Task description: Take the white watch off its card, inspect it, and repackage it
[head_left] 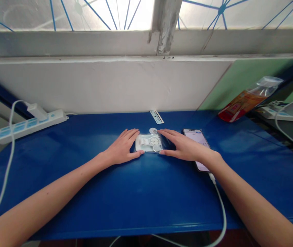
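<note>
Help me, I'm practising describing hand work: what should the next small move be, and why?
I'd probably close the right hand gently on its end of the clear packet with the watch-like item. The packet lies on the blue table, the right fingertips and thumb are already at that end, and the left hand is at the other, seemingly able to steady it.

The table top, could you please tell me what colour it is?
The table top is blue, as the head view shows.
</note>
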A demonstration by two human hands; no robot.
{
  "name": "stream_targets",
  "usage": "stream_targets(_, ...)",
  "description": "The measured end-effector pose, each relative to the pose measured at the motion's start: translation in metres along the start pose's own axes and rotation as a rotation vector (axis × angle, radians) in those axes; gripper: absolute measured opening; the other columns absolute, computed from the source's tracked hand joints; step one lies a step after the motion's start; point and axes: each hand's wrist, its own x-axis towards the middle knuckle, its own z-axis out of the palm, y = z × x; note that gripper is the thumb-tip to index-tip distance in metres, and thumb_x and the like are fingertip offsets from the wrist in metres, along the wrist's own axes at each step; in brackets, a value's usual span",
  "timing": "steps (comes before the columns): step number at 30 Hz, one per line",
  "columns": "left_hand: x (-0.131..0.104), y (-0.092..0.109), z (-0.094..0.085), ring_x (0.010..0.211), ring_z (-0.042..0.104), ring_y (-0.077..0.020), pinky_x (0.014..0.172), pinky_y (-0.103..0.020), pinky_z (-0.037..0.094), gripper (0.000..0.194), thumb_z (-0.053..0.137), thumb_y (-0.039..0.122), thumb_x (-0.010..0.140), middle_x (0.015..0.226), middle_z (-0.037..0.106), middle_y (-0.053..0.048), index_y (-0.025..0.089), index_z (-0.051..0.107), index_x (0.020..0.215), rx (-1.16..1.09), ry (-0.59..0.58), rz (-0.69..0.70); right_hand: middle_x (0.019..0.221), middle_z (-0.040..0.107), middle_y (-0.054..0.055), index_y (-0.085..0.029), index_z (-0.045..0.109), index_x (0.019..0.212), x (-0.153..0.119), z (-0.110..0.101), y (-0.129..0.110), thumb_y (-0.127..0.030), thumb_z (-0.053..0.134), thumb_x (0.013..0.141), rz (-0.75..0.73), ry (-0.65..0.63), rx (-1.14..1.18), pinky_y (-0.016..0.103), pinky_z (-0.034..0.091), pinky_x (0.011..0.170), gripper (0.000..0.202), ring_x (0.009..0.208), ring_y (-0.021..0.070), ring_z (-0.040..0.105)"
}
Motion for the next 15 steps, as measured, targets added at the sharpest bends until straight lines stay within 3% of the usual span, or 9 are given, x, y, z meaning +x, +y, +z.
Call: stream_targets(15, 0.0009, 0.0009, -0.0009, 0.142, 0.033, -0.0308, 0.118, -0.051, 0.022, 0.078, 0.058, 0.062, 0.084, 0.151, 0.039, -0.019, 0.014, 0.039, 0.143, -0.034, 0.035, -0.014, 0.152, 0.040, 0.015, -0.021, 0.034, 0.151, -0.0007, -0.0025, 0.0047, -0.062, 0.060, 0.082, -0.006, -0.005, 0.054, 0.052, 0.037, 0.110, 0.085, 0.137, 0.0356, 0.039)
